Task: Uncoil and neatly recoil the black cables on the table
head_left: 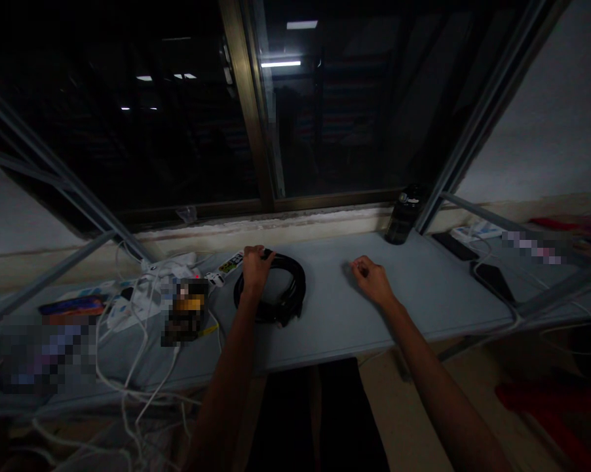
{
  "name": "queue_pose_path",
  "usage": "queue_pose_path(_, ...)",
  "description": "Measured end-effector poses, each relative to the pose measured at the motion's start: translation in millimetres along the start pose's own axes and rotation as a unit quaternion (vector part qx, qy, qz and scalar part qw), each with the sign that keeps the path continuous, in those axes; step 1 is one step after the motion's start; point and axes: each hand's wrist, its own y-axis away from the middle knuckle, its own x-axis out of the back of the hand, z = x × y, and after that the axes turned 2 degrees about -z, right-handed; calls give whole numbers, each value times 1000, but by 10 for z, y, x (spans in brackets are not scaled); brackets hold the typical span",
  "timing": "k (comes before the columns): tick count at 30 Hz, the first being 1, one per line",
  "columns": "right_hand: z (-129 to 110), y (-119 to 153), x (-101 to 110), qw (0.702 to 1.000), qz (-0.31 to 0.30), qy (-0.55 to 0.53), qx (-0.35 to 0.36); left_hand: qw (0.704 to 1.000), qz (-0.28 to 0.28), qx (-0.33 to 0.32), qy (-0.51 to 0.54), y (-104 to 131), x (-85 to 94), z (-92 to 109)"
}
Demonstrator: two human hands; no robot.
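Observation:
A black cable (295, 282) lies wound into a round coil on the grey tabletop (325, 334). My left hand (256, 265) is closed over the coil's upper left side, fingers curled around the strands. To the right of the coil and apart from it, my right hand (371, 278) is held over the tabletop with its fingers pinched together. Whether anything is between those fingertips is too dark and small to tell. Near the coil's lower edge, what look like the cable's ends (282, 318) stick out.
White power strips (133, 308) and tangled white cords (143, 341) crowd the left side. A dark bottle (402, 216) stands at the back right by the window. Beyond a metal post (477, 121) lie a black flat object (454, 246) and more cords. Metal bars (50, 282) cross the left side.

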Motion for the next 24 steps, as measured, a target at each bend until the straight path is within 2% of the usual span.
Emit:
queue_pose_path(13, -34, 9, 42, 1000, 20, -11, 5, 997, -10, 11, -74, 133, 24, -12)
queue_pose_path(16, -13, 7, 38, 1000, 27, -13, 6, 997, 6, -2, -80, 149, 40, 5)
queue_pose_path(20, -6, 9, 41, 999, 35, -15, 11, 995, 73, -64, 7, 122, 17, 31)
queue_pose_path(24, -22, 3, 62, 998, 57, -27, 15, 985, 85, -113, 95, 93, -44, 67)
